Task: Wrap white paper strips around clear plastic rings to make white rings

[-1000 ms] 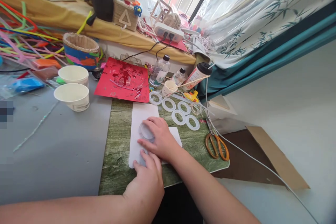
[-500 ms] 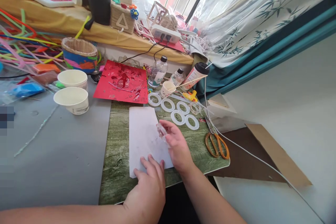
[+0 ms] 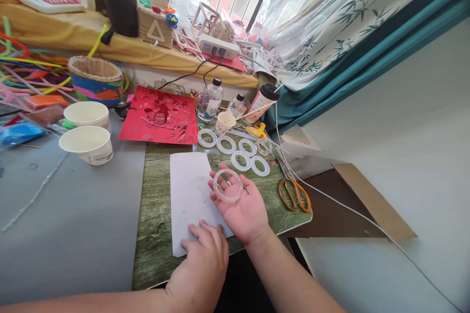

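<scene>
My right hand (image 3: 244, 210) is turned palm up over the paper, with a clear resin bangle (image 3: 216, 187) resting across its slightly curled fingers. The bangle looks round and see-through. My left hand (image 3: 205, 249) lies on the lower part of a white sheet of paper (image 3: 189, 181), fingers apart and holding nothing. Faint marks show on the paper. Just beyond my right hand, several translucent white ring molds (image 3: 226, 145) lie on the green wood-patterned mat (image 3: 156, 195).
Scissors with orange handles (image 3: 293, 194) lie at the right edge. Behind the molds stand a paper cup with a stick (image 3: 224, 124), bottles (image 3: 211, 100) and a lidded drink cup (image 3: 261, 102). A red sheet (image 3: 132, 124) and two white bowls (image 3: 85, 142) are left. A white cable (image 3: 341, 209) hangs right.
My right hand has turned from holding the bangle edge-on to palm up, so its full circle now shows. My left hand stays on the paper. The view has shifted slightly.
</scene>
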`<state>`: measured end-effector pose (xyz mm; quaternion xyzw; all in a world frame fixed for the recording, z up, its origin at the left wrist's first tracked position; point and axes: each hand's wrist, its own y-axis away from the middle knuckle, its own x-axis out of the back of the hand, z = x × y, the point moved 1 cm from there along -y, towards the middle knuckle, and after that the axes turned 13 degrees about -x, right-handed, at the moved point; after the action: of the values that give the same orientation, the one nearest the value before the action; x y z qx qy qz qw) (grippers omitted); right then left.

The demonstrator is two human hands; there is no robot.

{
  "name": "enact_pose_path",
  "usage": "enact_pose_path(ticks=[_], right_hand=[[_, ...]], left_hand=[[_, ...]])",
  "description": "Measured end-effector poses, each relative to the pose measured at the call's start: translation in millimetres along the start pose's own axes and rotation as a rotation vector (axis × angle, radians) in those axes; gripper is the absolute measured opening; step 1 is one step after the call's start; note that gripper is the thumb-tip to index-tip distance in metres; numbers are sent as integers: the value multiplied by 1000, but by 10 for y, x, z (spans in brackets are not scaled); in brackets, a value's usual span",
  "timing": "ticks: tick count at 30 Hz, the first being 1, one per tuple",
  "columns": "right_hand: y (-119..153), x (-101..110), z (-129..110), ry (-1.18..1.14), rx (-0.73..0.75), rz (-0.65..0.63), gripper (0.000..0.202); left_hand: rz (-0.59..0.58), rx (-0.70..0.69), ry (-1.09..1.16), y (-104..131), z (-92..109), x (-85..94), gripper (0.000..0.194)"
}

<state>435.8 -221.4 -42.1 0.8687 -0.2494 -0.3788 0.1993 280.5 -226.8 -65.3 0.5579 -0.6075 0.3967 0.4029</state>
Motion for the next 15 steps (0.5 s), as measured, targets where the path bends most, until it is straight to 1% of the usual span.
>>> enact_pose_path(ticks=[4, 6, 7, 8, 9, 11, 12, 13, 15], right_hand=[[-8, -10, 58, -49, -19, -69, 41], [-17, 4, 90, 12, 35, -71, 40], [-25, 15, 99, 96, 100, -50, 40], [-36, 27, 99, 226, 195, -15, 41], [-51, 34, 91, 405, 311, 26, 43], [-97, 21, 64, 864, 545, 63, 52], [-131, 3, 53, 1103, 633, 41, 56], [-171, -18, 46, 1319, 692, -3, 58], [-259, -54, 47, 1634, 730, -114, 56]], left_hand=[[-15, 13, 14, -6, 7, -10, 40], [-17, 26, 36, -10, 8, -9, 40], [-14, 34, 44, -11, 10, -8, 40], [-10, 44, 49, -11, 12, -8, 41], [-4, 52, 53, -10, 15, -7, 40], [4, 67, 62, -5, 21, -6, 38], [1, 75, 66, -1, 24, -5, 36], [-5, 84, 68, 4, 28, -4, 35], [-11, 98, 67, 13, 43, -1, 36]])
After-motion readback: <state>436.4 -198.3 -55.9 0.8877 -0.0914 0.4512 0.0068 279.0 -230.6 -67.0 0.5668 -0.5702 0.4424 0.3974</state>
